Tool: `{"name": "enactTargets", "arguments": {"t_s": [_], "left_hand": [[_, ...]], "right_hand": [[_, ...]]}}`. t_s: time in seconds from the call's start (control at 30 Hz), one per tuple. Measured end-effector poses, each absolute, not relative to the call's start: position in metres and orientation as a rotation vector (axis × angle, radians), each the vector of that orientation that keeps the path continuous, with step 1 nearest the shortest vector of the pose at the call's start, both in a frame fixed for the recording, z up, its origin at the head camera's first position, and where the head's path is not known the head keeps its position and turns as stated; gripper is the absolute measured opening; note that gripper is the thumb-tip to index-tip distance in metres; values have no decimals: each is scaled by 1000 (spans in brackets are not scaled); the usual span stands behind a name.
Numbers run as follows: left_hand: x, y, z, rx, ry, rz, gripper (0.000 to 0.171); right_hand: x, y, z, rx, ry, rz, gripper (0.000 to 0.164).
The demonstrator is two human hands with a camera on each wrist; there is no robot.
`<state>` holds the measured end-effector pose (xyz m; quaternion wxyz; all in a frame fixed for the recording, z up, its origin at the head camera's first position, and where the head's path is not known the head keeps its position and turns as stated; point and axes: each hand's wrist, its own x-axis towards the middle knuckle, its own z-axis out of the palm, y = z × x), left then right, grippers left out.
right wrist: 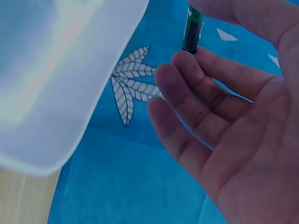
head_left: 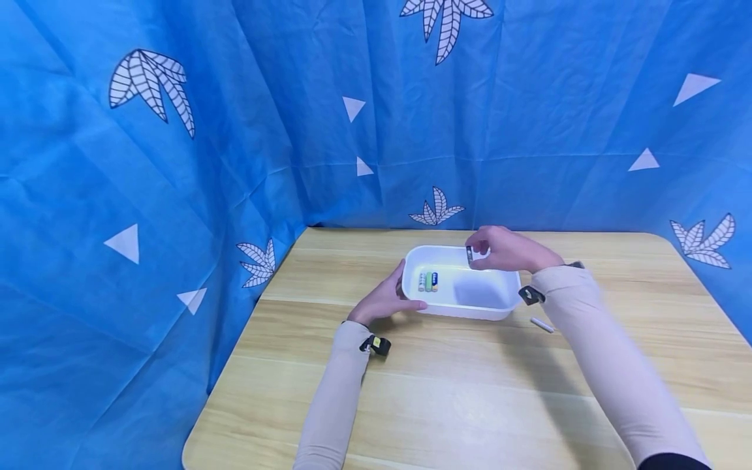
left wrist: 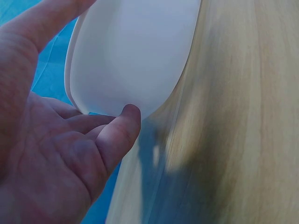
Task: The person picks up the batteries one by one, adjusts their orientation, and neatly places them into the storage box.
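A white plastic tub (head_left: 470, 313) sits near the back of the table, and my left hand (head_left: 384, 300) grips its left end. The thumb lies along the tub's front wall, and the fingers go round the end. Three small batteries (head_left: 428, 282) stand side by side in the tub's left part. My right hand (head_left: 510, 252) is over the tub's back right rim and pinches a battery (right wrist: 192, 30) between thumb and fingertip. This battery is dark green and black, upright in the right wrist view, its top end hidden by the thumb.
A small white cylinder (head_left: 542, 324) lies on the wooden table (head_left: 470, 405), just right of the tub and close to the right forearm. A blue curtain (head_left: 352, 98) with white leaf prints hangs behind the table and along its left side.
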<state>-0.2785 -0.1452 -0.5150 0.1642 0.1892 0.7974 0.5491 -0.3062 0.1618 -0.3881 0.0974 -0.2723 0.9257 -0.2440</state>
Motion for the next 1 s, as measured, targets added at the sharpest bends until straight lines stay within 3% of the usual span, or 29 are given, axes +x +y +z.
{"name": "enactTargets", "arguments": {"t_s": [1.0], "left_hand": [[-281,-146,-515,533,2321,1512,122]], "right_hand": [[-348,109,-431,-722,2607,-483,46]]}}
